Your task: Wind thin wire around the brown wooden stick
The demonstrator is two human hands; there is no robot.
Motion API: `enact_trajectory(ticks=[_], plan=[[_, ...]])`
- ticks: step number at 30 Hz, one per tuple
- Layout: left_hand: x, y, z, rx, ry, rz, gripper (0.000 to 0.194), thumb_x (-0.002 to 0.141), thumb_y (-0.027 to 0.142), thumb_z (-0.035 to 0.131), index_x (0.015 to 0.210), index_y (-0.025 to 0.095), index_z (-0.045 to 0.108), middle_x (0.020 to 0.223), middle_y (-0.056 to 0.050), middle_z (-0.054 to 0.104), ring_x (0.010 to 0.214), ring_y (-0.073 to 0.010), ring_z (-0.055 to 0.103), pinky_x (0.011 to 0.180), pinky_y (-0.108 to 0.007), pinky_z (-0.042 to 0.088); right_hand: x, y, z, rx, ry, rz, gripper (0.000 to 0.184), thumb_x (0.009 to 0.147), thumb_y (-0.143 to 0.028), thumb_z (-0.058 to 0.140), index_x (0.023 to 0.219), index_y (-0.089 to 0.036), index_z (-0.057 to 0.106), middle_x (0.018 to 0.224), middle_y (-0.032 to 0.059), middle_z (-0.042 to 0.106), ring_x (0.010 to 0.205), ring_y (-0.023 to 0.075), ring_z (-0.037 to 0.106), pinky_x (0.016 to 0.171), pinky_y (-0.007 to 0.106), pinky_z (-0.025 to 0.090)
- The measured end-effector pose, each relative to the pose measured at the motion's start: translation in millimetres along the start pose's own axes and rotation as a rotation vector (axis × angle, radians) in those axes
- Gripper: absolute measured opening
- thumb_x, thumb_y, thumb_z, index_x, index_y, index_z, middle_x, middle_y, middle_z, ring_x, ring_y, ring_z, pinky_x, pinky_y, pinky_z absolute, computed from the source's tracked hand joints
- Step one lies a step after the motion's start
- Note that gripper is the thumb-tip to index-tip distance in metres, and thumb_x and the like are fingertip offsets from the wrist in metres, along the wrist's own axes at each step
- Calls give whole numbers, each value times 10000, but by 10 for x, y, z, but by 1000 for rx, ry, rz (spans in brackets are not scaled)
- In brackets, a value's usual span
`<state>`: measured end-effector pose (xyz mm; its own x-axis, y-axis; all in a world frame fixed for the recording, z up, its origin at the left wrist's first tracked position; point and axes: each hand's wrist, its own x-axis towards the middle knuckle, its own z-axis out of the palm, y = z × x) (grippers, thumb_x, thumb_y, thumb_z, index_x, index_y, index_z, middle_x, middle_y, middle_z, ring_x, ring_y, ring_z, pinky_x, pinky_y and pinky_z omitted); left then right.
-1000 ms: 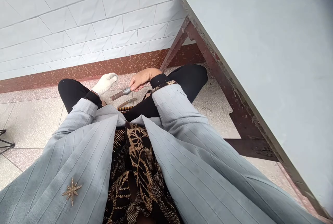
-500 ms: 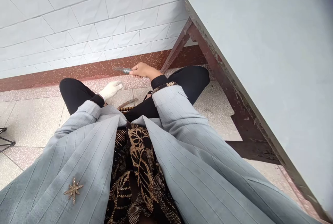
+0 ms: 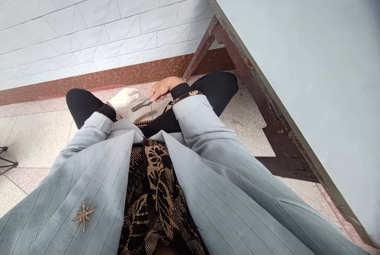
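Note:
My bare right hand (image 3: pixel 162 89) is closed round the silver-wrapped handle of a knife (image 3: pixel 139 106). Its dull brown blade points left and slightly down, toward my body. In a white glove, my left hand (image 3: pixel 124 97) is held to the left of the blade, apart from it, with its fingers curled together. Whatever those fingers may hold is too small to make out. Just below the knife, between my legs, lies a thin, curved brownish tool (image 3: pixel 145 116). Beside it is a yellow-and-black striped edge (image 3: pixel 143 123), mostly hidden by my clothes.
A table with a pale top (image 3: pixel 311 69) and a worn reddish-brown frame stands close on my right. Ahead is a white tiled wall (image 3: pixel 97 14) with a brown skirting (image 3: pixel 97 73). Thin black metal legs (image 3: pixel 8 164) show on the speckled floor (image 3: pixel 38 136) at far left.
My right hand has lowered the knife toward me, and its blade has turned from level to slanting down-left. My gloved left hand has shifted slightly up and left.

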<state>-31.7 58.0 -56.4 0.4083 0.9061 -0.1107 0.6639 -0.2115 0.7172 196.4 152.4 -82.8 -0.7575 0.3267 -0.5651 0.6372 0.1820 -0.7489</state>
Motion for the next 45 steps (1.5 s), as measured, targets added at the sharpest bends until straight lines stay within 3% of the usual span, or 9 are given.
enact_trajectory(ticks=[3, 9, 11, 16, 21, 25, 30, 39, 45], plan=[[-17, 9, -44, -72, 21, -21, 133, 883, 249, 591, 792, 157, 623, 685, 27, 524, 674, -124, 445, 681, -269, 371, -57, -100, 18, 1, -119, 48, 471, 726, -539, 919, 721, -125, 695, 610, -13, 608, 526, 78, 448, 545, 244, 325], [-38, -9, -50, -286, 23, -56, 151, 914, 277, 635, 829, 154, 612, 651, 34, 504, 585, -94, 407, 597, -248, 348, -164, -175, 21, 82, -186, -168, 525, 732, -610, 890, 720, -134, 668, 637, -26, 599, 526, 62, 445, 530, 231, 316], [-44, -70, -6, -403, 38, -40, 206, 938, 346, 643, 863, 156, 614, 652, 29, 510, 557, -87, 393, 557, -240, 324, -211, -167, 16, 179, -54, -305, 474, 779, -574, 873, 785, -137, 687, 669, -23, 626, 532, 58, 455, 540, 224, 340], [-56, -262, 128, -524, 20, -7, 355, 977, 502, 603, 848, 171, 611, 582, 40, 445, 507, -87, 363, 514, -232, 294, -220, -132, -5, 526, 548, -488, 408, 930, -550, 756, 893, -155, 658, 669, -15, 632, 519, 55, 444, 494, 203, 331], [-40, -309, 172, -435, -37, -38, 327, 974, 456, 598, 809, 174, 603, 561, 44, 414, 486, -85, 323, 493, -244, 245, -101, -84, -61, 542, 752, -254, 382, 969, -533, 721, 942, -157, 661, 602, -15, 593, 491, 67, 448, 461, 205, 340], [-47, -270, 127, -314, 41, -97, 267, 957, 403, 603, 825, 171, 598, 572, 44, 423, 497, -83, 321, 514, -249, 246, -72, -93, -81, 363, 812, -21, 259, 950, -369, 776, 895, -128, 698, 638, 10, 629, 498, 67, 464, 472, 224, 358], [-54, -247, 100, -146, 52, -65, 226, 939, 349, 552, 806, 170, 589, 604, 32, 456, 553, -101, 379, 576, -257, 305, -96, -163, -41, 148, 770, 110, 186, 962, -257, 738, 840, -118, 723, 714, 41, 672, 522, 77, 490, 515, 247, 402], [-17, -233, 57, 10, 67, 14, 241, 916, 378, 502, 792, 184, 577, 666, 20, 494, 647, -135, 437, 654, -292, 350, -91, -156, -30, -151, 581, 201, 259, 969, -343, 711, 835, -132, 777, 762, 62, 700, 609, 122, 540, 614, 288, 420], [-68, -88, -40, 32, 70, 20, 230, 908, 339, 521, 773, 169, 598, 664, 16, 513, 638, -124, 429, 643, -290, 337, -76, -114, -7, -151, 161, 184, 334, 884, -394, 806, 711, -132, 691, 650, -3, 602, 571, 94, 468, 629, 275, 364]])
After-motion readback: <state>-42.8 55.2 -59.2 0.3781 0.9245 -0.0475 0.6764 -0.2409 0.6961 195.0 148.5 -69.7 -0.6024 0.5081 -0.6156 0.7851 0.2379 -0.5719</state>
